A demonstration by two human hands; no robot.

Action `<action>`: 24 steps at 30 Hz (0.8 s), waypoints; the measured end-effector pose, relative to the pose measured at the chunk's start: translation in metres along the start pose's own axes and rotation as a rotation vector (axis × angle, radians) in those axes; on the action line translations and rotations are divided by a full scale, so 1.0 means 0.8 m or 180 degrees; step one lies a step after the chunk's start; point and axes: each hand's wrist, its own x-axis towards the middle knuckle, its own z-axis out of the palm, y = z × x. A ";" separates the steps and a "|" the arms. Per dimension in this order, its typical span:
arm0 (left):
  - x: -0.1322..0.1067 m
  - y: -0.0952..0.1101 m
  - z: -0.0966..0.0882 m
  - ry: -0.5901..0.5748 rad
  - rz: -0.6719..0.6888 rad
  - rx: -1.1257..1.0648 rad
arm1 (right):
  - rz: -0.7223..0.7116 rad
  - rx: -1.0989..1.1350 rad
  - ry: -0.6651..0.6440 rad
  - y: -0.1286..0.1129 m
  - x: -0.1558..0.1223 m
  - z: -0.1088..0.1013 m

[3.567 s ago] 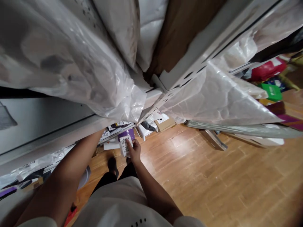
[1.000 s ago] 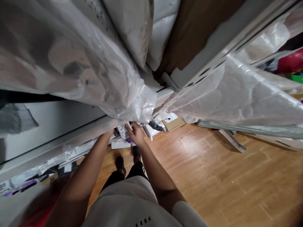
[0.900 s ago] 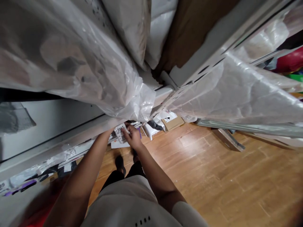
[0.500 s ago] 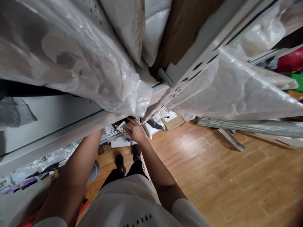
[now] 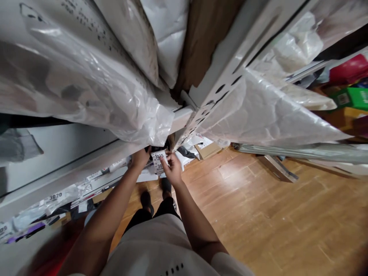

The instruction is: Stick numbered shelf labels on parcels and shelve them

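My right hand (image 5: 173, 170) pinches a small parcel with a white numbered label (image 5: 158, 160), held just below the edge of a white metal shelf (image 5: 86, 163). My left hand (image 5: 140, 157) reaches in beside it at the shelf's edge; its fingers curl around something dark that is mostly hidden under a hanging plastic bag (image 5: 120, 103). Both hands are close together under the shelf corner.
Large clear plastic bags (image 5: 264, 111) bulge from the shelves above. A perforated white upright (image 5: 218, 84) stands at the corner. Labelled parcels (image 5: 54, 197) line the lower shelf. A cardboard box (image 5: 206, 150) and white packets lie on the wooden floor (image 5: 273, 214). My feet (image 5: 146, 199) are below.
The labelled parcel was lifted from lower down to the shelf's edge. My left hand, earlier hidden behind the parcel, is now visible next to it.
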 end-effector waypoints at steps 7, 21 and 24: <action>-0.009 -0.004 -0.024 -0.0037 0.0315 0.0460 | 0.0703 0.0878 -0.0090 0.022 0.003 0.016; 0.012 -0.047 -0.040 -0.1074 0.0675 -0.0449 | 0.1023 0.1004 0.0409 0.049 0.026 0.066; 0.016 -0.047 -0.038 -0.1067 0.0687 -0.0298 | 0.1013 0.0957 0.0570 0.050 0.026 0.072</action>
